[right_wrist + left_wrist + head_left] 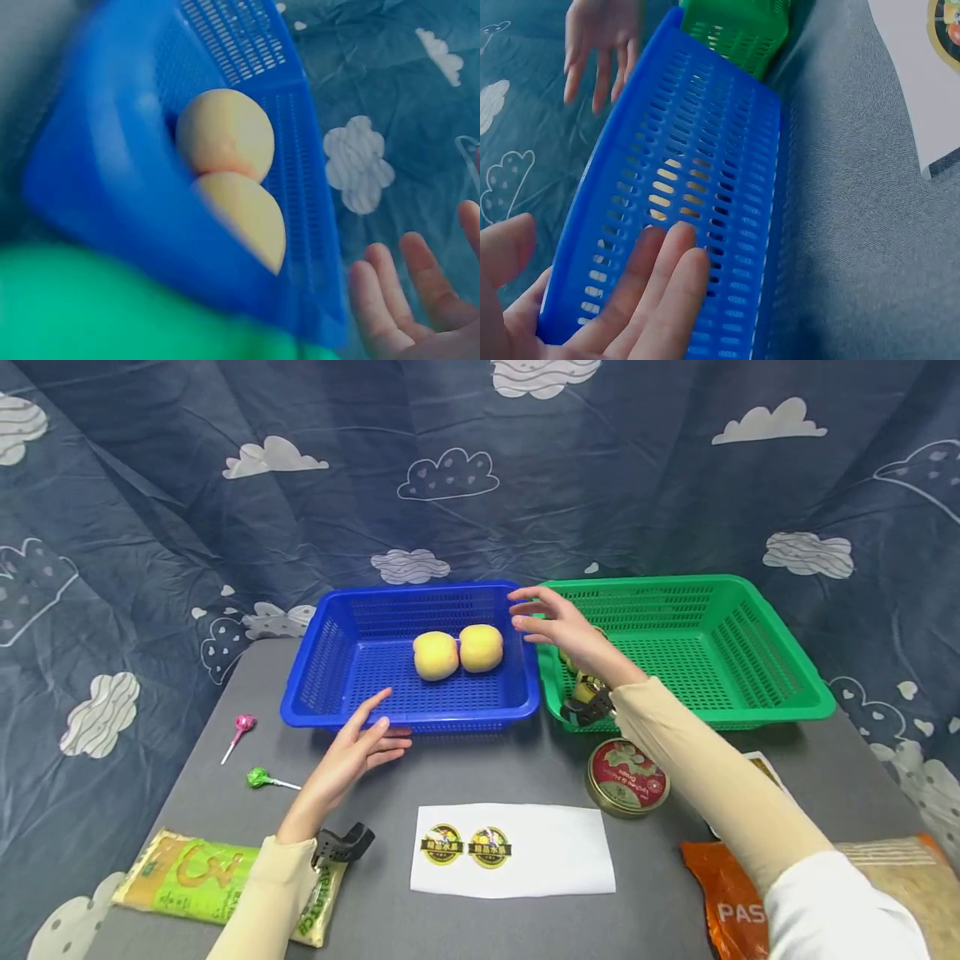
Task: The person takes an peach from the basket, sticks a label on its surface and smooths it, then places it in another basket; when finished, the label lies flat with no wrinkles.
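Two yellow peach-like fruits (435, 657) sit side by side in the blue basket (408, 721). My left hand (360, 756) is at that basket's front rim, holding nothing, with its fingers extended; in the left wrist view they overlap the slotted side. My right hand (566, 635) hovers where the blue and green baskets (795, 703) meet, its fingers loosely bent around nothing. Under the right wrist, similar yellow fruits (589, 687) lie at the left end of the green basket, one with a round label, partly hidden by the arm.
A white sheet (555, 852) with two round black-and-gold stickers lies in front. Right of it are a red round tin (628, 775) and an orange bag (720, 902). At left lie a pink lollipop (244, 722), a green lollipop (257, 777) and a yellow-green packet (198, 877).
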Motion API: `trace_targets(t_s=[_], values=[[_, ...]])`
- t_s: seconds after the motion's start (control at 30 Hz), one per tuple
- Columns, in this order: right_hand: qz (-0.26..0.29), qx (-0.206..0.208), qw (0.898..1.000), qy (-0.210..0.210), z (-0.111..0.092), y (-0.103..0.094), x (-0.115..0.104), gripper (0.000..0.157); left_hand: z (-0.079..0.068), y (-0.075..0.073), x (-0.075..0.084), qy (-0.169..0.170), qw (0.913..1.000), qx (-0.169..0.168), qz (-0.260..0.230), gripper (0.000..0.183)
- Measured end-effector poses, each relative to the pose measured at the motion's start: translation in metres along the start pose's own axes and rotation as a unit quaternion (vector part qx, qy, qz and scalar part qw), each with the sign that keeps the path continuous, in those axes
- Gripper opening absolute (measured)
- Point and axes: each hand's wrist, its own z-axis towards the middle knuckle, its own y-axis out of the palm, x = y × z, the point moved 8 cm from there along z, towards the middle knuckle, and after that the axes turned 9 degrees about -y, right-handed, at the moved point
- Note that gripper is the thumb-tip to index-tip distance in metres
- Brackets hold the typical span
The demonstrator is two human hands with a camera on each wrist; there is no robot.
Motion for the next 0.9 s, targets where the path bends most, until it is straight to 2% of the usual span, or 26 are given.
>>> trace_targets(t_s=[0.13,0.37,0.47,0.6,0.67,0.77,0.9], values=[[0.005,-0.012,0.999,0.045,0.028,0.021,0.018,0.045,0.006,-0.002,-0.002,0.006,0.9996,0.027,-0.003,0.048],[-0.045,-0.006,0.995,0.088,0.058,0.041,0.045,0.048,0.004,0.001,0.002,0.002,0.9983,0.055,-0.018,0.045],[-0.065,-0.011,0.993,0.101,0.062,0.049,0.054,0.051,0.001,0.005,0.007,-0.001,0.9981,0.059,-0.021,0.045],[-0.064,-0.031,0.987,0.145,0.061,0.059,0.066,0.058,0.002,0.005,0.004,0.004,0.9980,0.061,-0.016,0.045],[-0.070,-0.046,0.981,0.174,0.060,0.064,0.074,0.063,0.004,0.002,0.001,0.008,0.9979,0.063,-0.015,0.045],[-0.116,-0.065,0.970,0.205,0.058,0.066,0.083,0.069,0.006,-0.001,-0.001,0.011,0.9976,0.066,-0.016,0.044],[-0.148,-0.071,0.959,0.232,0.056,0.065,0.090,0.069,0.007,-0.004,-0.004,0.015,0.9973,0.070,-0.016,0.042]])
